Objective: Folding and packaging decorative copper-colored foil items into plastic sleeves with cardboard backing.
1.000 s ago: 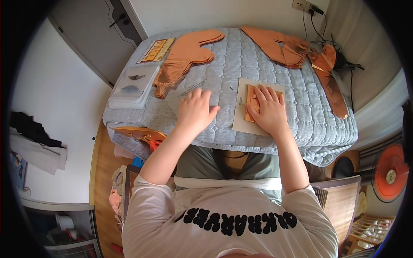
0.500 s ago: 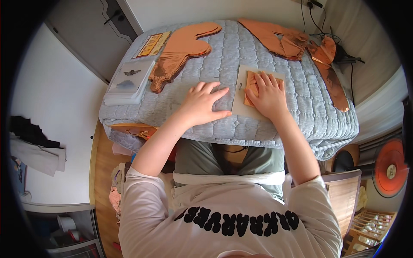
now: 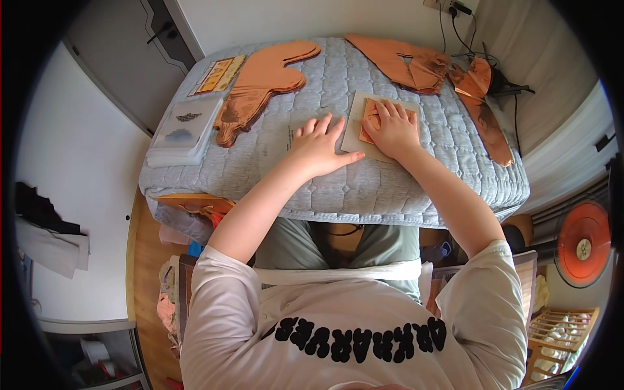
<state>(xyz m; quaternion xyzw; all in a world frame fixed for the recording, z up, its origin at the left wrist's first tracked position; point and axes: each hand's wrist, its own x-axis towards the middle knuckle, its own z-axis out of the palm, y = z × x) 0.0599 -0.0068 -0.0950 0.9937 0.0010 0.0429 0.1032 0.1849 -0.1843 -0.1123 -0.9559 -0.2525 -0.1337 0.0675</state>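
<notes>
My right hand (image 3: 394, 132) lies flat, fingers stretched, on a folded copper-coloured foil piece (image 3: 371, 108). The foil rests on a pale flat sheet (image 3: 351, 135) on the quilted mattress. My left hand (image 3: 318, 147) is spread open and holds nothing; its thumb reaches the sheet's lower left edge. Under and beside its fingers is a clear plastic bag (image 3: 276, 140) with faint print. Farther left lie a stack of clear printed bags (image 3: 184, 130) and a yellow card (image 3: 221, 75). A large flat copper foil balloon (image 3: 260, 71) lies next to them.
More flat foil balloons lie on the mattress (image 3: 325, 192) at the far right (image 3: 406, 63) and along its right side (image 3: 484, 123). Black cables (image 3: 471, 49) hang by the back wall. A red round fan (image 3: 584, 247) stands at the right, above a wooden rack (image 3: 562, 335).
My left hand has moved right and its thumb now overlaps the pale sheet's edge. My right hand stays flat on the foil. The whole view has shifted slightly.
</notes>
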